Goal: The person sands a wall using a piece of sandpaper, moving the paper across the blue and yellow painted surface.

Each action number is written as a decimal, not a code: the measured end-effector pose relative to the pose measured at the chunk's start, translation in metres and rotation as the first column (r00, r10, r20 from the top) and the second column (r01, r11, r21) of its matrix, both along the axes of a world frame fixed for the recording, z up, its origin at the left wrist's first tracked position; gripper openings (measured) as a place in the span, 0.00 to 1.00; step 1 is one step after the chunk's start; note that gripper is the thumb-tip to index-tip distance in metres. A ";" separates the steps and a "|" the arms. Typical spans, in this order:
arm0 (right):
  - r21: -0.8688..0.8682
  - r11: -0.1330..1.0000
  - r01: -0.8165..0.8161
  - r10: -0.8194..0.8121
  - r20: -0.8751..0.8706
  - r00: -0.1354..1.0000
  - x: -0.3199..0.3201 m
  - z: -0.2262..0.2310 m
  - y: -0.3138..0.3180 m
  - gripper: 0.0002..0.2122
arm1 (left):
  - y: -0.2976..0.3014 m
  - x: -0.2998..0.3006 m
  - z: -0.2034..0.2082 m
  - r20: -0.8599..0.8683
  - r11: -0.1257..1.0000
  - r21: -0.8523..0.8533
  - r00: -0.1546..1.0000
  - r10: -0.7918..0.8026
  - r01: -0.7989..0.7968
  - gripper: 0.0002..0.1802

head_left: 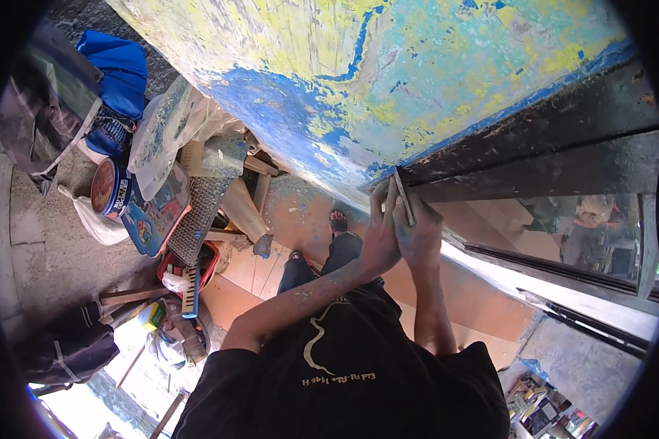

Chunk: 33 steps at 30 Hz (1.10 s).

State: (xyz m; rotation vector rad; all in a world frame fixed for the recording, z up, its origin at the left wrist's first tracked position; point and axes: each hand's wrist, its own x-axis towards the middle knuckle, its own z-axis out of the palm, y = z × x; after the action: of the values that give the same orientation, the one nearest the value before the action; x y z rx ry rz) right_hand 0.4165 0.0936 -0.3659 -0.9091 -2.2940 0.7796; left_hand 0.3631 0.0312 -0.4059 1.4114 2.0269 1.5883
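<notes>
My right hand (422,235) is closed around a narrow, pale, flat scraper (403,196). Close against it, my left hand (379,238) also has its fingers bent around the tool. The scraper's tip touches or nearly touches the corner where the painted wall (417,80) meets a dark wooden frame (490,150). Yellow, turquoise and blue paint covers this wall in worn, flaking patches, with a blue strip beside the frame. Paint flecks mark my left forearm (300,296) and both hands.
Left of me is clutter: a round tub (110,188), plastic bags (172,132), a blue cloth bundle (113,69), a grey perforated sheet (198,219) and a red basket (206,262). A glass pane (586,234) lies right. My feet stand on orange-brown tiles (234,293).
</notes>
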 end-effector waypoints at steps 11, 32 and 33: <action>0.123 0.983 -0.135 0.096 0.284 0.954 -0.023 0.007 0.017 0.11 | 0.006 0.006 -0.006 0.325 0.996 -0.025 0.942 0.089 -0.086 0.41; 0.231 0.972 -0.032 -0.063 0.390 0.919 -0.031 0.037 -0.014 0.11 | -0.001 -0.005 0.005 0.268 0.998 0.015 0.961 -0.070 0.068 0.38; 0.232 0.972 -0.036 -0.060 0.393 0.918 -0.030 0.044 -0.014 0.11 | -0.001 0.001 0.006 0.420 0.998 0.055 0.906 -0.056 0.036 0.38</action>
State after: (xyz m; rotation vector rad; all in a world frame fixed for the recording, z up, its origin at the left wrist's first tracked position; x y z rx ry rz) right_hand 0.3863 0.0791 -0.3219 -1.0441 -2.6561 0.3204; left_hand 0.3642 0.0302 -0.3995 1.0050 1.7004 1.7468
